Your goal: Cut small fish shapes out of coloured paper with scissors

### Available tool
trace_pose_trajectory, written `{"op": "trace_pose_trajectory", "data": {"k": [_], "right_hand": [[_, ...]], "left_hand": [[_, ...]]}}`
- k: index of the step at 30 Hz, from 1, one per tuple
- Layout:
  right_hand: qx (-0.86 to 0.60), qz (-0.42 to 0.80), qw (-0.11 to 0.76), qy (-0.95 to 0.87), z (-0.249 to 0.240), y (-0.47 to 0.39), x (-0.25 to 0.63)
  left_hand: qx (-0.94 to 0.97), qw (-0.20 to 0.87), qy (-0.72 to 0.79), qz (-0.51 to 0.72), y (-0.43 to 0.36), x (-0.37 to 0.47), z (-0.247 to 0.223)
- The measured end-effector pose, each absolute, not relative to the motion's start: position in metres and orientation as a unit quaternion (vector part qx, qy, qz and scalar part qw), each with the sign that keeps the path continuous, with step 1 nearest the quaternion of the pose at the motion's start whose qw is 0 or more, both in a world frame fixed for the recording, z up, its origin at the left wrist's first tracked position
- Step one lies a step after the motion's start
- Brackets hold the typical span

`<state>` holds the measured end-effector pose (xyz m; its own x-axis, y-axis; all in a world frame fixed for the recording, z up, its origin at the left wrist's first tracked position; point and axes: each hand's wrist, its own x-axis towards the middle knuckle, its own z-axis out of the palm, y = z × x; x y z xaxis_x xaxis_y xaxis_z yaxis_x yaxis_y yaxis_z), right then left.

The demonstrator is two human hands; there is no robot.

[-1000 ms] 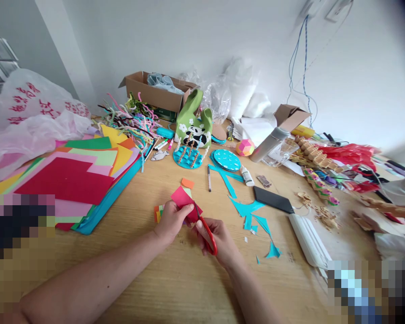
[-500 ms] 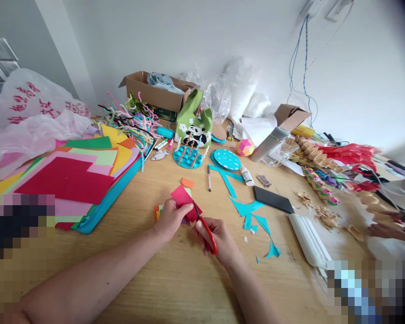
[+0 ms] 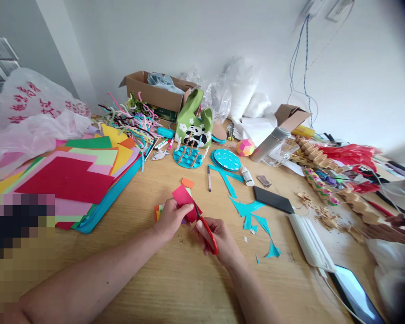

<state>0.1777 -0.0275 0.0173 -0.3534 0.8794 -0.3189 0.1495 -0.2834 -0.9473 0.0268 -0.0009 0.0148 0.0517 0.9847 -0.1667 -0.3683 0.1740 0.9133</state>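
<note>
Between thumb and fingers, my left hand (image 3: 170,218) pinches a small red paper piece (image 3: 182,195). My right hand (image 3: 218,238) is closed round the handles of red scissors (image 3: 207,231), whose blades lie across the right side of the paper. Just beneath the paper and left hand, small coloured paper pieces (image 3: 157,214) rest on the table. An orange piece (image 3: 187,182) lies right behind the red paper.
A stack of coloured sheets (image 3: 67,180) fills the left. Blue scraps (image 3: 246,207), a black power bank (image 3: 273,199), a white power strip (image 3: 312,243) and a phone (image 3: 354,292) lie to the right. Another person's hand (image 3: 394,231) is at the far right.
My hands, the paper and the scissors have barely moved. At the far right the other person's hand has shifted, and a red stick-like object now shows beside it.
</note>
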Motion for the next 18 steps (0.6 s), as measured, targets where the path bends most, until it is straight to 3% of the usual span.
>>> {"op": "trace_pose_trajectory", "data": {"k": [18], "right_hand": [[-0.506, 0.617, 0.282, -0.533, 0.0211, -0.0264, 0.1796]], "left_hand": [[0.351, 0.633, 0.426, 0.542, 0.0012, 0.0257, 0.016]]}}
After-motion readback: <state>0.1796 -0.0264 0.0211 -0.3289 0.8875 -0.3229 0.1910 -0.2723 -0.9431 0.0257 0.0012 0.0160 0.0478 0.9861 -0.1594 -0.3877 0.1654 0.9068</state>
